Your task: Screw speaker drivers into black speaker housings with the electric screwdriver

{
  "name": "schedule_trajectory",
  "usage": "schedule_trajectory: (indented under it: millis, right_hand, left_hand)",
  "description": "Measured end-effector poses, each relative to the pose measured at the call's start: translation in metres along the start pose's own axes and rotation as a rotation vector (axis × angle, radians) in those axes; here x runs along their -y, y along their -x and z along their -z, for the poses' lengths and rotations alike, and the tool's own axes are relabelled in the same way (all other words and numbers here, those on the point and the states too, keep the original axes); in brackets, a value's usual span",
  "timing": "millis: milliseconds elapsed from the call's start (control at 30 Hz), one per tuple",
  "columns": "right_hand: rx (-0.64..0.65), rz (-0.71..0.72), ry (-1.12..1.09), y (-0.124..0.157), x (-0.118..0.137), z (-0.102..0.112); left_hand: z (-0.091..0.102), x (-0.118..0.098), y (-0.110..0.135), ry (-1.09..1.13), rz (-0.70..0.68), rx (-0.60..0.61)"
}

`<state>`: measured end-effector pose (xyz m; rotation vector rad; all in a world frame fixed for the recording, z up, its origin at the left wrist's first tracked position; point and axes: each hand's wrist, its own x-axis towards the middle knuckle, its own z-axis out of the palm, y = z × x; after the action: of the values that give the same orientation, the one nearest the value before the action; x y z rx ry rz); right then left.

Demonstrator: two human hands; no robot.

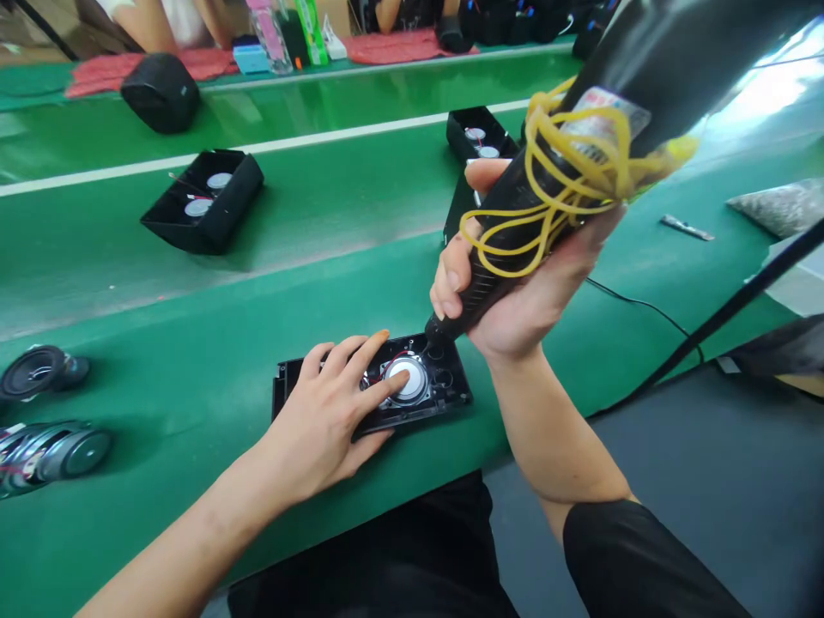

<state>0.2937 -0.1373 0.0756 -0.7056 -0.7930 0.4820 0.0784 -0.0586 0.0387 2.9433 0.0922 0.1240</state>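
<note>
A black plastic speaker panel (444, 382) lies flat on the green belt near its front edge, with a round silver speaker driver (412, 382) set in it. My left hand (328, 412) lies spread on the panel, fingers flat, forefinger touching the driver. My right hand (515, 283) is wrapped round a black electric screwdriver (618, 94) bound with yellow rubber bands (566, 172). The tool slants down and its tip (433, 330) rests on the panel just beyond the driver.
Two open black speaker housings (206, 202) (480, 133) stand farther up the belt. Loose speaker drivers (39, 371) (55, 453) lie at the left edge. A black cable (644, 305) trails right. Another person's arms (154, 21) and a black speaker (160, 90) are beyond the conveyor.
</note>
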Motion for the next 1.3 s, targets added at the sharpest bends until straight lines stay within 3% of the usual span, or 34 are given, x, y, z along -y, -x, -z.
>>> schedule_trajectory:
  millis: [367,667,867,1300]
  right_hand:
    - [0.012,-0.136,0.001,0.001,-0.013,0.005]
    - [0.004,-0.094,0.015,0.001,-0.023,0.008]
    - [0.065,-0.047,-0.001,0.000,-0.027,0.013]
    - [0.181,-0.126,-0.004,0.015,-0.033,0.010]
  left_hand:
    - [-0.001,0.000,0.000,-0.007,-0.001,0.003]
    - [-0.003,0.001,-0.001,-0.009,0.004,0.011]
    - [-0.002,0.000,-0.001,-0.021,0.000,0.016]
    - [-0.004,0.002,-0.001,-0.041,-0.005,0.011]
